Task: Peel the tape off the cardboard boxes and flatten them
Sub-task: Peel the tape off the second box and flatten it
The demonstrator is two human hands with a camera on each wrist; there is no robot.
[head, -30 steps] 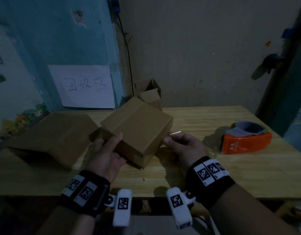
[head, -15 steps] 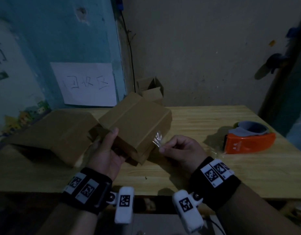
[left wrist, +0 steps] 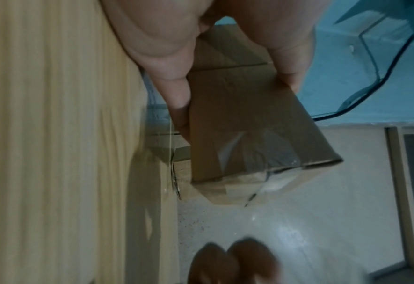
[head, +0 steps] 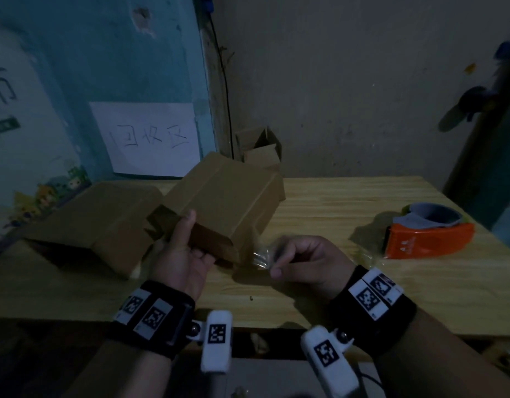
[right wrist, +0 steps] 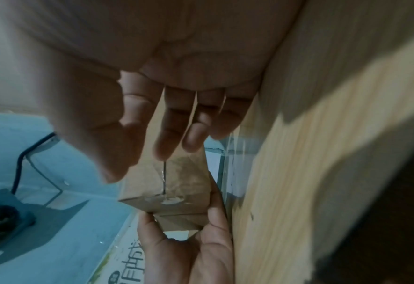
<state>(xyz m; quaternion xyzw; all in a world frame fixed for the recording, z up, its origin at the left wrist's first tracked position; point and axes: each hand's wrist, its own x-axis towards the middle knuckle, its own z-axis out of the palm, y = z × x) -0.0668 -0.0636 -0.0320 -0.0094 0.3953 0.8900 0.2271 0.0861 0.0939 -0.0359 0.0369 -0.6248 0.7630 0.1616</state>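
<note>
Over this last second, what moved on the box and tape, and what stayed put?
The right hand has drawn the clear tape away from the cardboard box, toward the person; a longer crinkled strip now hangs from its fingers. The left hand has tilted the box, raising its near end. Its grip on the box is unchanged. The flattened cardboard and orange tape dispenser have not moved on the table.

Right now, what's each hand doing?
Left hand: grips the small brown cardboard box.
Right hand: pinches the clear strip of tape peeled from that box.
</note>
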